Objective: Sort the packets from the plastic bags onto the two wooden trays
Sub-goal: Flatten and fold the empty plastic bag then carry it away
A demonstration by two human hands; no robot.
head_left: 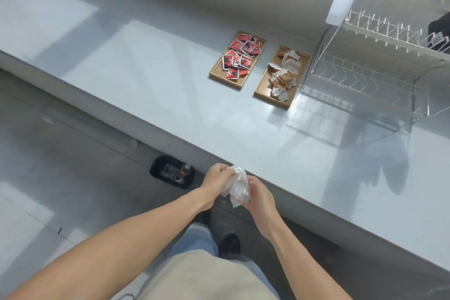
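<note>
Plastic bag (237, 184), clear and crumpled, sits bunched between our closed fingers: left hand (216, 178) pinching its top, right hand (259, 198) cupping its bottom, just off the counter (170, 95) edge. It looks nearly empty. Farther off, red packets (238, 57) fill one wooden tray (214, 73), brown packets (283, 73) the other tray (261, 91), so sorting seems almost finished.
</note>
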